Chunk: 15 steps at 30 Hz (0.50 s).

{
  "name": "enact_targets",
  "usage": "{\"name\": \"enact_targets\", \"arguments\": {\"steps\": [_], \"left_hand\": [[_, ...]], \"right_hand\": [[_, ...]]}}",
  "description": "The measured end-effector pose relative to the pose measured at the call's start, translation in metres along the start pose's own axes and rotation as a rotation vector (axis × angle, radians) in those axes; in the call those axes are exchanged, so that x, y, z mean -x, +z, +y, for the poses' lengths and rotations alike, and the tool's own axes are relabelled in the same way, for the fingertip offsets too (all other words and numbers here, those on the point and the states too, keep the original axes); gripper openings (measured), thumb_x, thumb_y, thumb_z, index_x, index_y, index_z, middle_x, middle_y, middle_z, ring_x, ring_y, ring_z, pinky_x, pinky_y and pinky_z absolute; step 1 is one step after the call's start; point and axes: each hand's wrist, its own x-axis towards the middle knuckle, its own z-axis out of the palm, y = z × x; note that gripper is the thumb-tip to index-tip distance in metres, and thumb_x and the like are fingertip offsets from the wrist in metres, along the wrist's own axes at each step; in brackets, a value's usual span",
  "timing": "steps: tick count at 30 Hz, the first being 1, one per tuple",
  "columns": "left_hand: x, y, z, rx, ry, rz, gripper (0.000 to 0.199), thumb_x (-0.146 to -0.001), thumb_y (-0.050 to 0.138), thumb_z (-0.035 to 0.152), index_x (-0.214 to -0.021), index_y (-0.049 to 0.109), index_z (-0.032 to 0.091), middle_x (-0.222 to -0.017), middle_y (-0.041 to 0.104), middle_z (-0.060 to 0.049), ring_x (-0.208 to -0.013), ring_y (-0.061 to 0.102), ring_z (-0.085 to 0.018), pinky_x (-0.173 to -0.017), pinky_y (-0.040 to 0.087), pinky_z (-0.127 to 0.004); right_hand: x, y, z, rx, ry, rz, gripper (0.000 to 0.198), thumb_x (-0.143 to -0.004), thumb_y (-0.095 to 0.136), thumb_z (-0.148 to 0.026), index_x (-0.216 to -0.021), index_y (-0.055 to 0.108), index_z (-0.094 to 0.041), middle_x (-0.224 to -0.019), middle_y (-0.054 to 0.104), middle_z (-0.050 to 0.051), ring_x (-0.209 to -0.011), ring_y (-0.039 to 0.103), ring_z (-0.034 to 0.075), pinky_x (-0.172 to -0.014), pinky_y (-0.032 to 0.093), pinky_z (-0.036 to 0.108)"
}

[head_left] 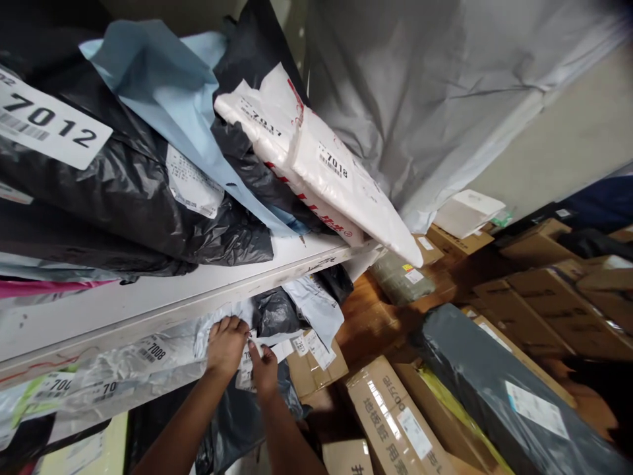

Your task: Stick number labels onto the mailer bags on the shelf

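Above me the shelf (163,290) carries a heavy load: a big grey bag (435,99) leaning at the far end, black bags (123,191) with a 7012 label, a blue mailer (163,86), and a white parcel (321,165) numbered 7018 that juts well past the shelf edge. That overhang is my main worry. If I tug hard at anything below and shake the shelf, the white parcel looks ready to slide off, down toward the boxes (395,415) on the floor or onto my arms.

Under the shelf, the lower row is packed tight with clear and grey mailers (148,356), one marked 7008. They overlap, so pulling one could drag its neighbours out in a heap.

Smallest is what I am working on: a pale packet (246,369) with a label, wedged just under the shelf edge between the grey mailers and a dark bag (277,310). My left hand (225,346) lies curled over the packet's upper edge, fingers pressed on the plastic. My right hand (264,369) pinches its lower right part between thumb and fingertips. The film looks thin and slick; a thin pinch could slip or tear the wrap, and the label could crease so that the number is hard to read.
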Motion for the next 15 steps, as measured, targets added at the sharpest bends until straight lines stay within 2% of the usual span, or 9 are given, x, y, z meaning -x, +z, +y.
{"name": "enact_targets", "arguments": {"steps": [3,6,9,12,13,15], "left_hand": [[0.0,0.007,-0.001,-0.026,0.009,0.038,0.019,-0.084,0.047,0.019,-0.089,0.066,0.015,-0.095,0.061,-0.011,-0.098,0.05,-0.031,-0.085,0.037,-0.045],[0.001,0.013,-0.003,-0.008,0.019,0.065,0.02,-0.083,0.047,0.016,-0.089,0.066,0.014,-0.095,0.061,-0.012,-0.098,0.049,-0.031,-0.086,0.037,-0.046],[0.002,0.014,-0.005,0.062,-0.003,0.112,0.023,-0.082,0.046,0.015,-0.093,0.066,0.01,-0.095,0.06,-0.016,-0.097,0.049,-0.033,-0.086,0.038,-0.05],[-0.001,0.01,-0.003,0.201,-0.069,0.205,0.04,-0.083,0.04,0.018,-0.116,0.054,0.0,-0.109,0.055,-0.026,-0.105,0.046,-0.039,-0.09,0.034,-0.059],[-0.004,0.008,-0.001,0.271,-0.06,0.22,0.043,-0.083,0.037,0.018,-0.119,0.052,0.0,-0.112,0.054,-0.026,-0.108,0.045,-0.038,-0.093,0.033,-0.059],[-0.011,0.004,0.003,0.446,0.036,0.187,0.04,-0.081,0.033,0.016,-0.111,0.058,0.008,-0.113,0.057,-0.019,-0.111,0.049,-0.031,-0.098,0.036,-0.051]], "right_hand": [[0.006,-0.005,0.004,-0.043,0.089,-0.005,0.045,-0.056,0.071,-0.063,-0.067,0.063,-0.019,-0.06,0.061,0.001,-0.054,0.051,0.017,-0.058,0.044,0.033],[0.015,-0.02,0.002,-0.003,0.16,0.042,0.048,-0.053,0.072,-0.062,-0.044,0.048,-0.022,-0.044,0.048,-0.002,-0.044,0.038,0.013,-0.049,0.037,0.03],[0.03,-0.04,-0.01,0.046,0.188,0.042,0.057,-0.045,0.077,-0.062,-0.035,0.037,-0.023,-0.036,0.036,-0.005,-0.041,0.027,0.01,-0.044,0.028,0.029],[0.042,-0.055,-0.033,0.038,0.137,0.015,0.05,-0.051,0.074,-0.063,-0.044,0.048,-0.02,-0.042,0.041,-0.005,-0.044,0.031,0.01,-0.047,0.029,0.028],[0.043,-0.058,-0.042,0.026,0.106,0.01,0.046,-0.056,0.072,-0.062,-0.051,0.053,-0.02,-0.046,0.045,-0.004,-0.047,0.034,0.011,-0.049,0.031,0.027],[0.039,-0.06,-0.061,0.004,0.039,0.001,0.04,-0.063,0.07,-0.057,-0.064,0.058,-0.019,-0.057,0.053,-0.003,-0.053,0.042,0.012,-0.054,0.036,0.026]]}}
